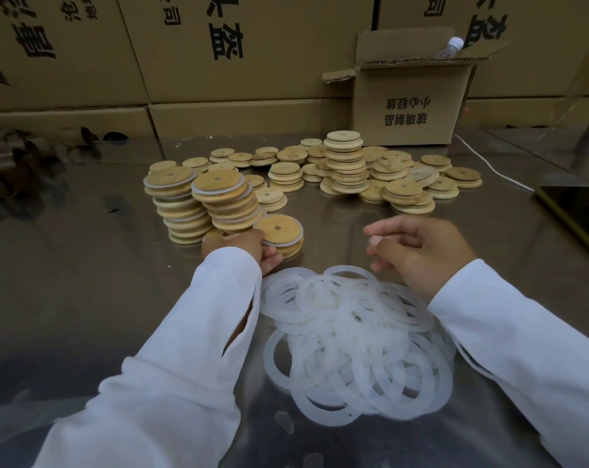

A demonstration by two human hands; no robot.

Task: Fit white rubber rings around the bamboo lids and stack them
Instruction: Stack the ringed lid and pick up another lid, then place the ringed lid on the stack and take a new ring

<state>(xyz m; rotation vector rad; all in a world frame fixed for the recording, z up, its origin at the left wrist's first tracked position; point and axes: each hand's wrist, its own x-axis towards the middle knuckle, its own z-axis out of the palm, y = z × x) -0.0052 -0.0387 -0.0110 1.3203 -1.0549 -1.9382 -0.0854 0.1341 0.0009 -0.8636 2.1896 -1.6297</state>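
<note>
While left hand grips lid at its near edge, right hand hangs loosely curled, empty, near rings. Box holds a bottle.

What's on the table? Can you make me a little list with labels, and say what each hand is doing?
rubber rings: loose white pile, nearest the person
tall stacks: two leaning stacks of ringed lids, at left
short stack: ringed lids, beside the tall ones
plain lids: scattered heap farther back
left hand: gripping the short stack's near edge
right hand: by the rings, fingers loosely curled, holding nothing
cardboard box: open, back right
</note>
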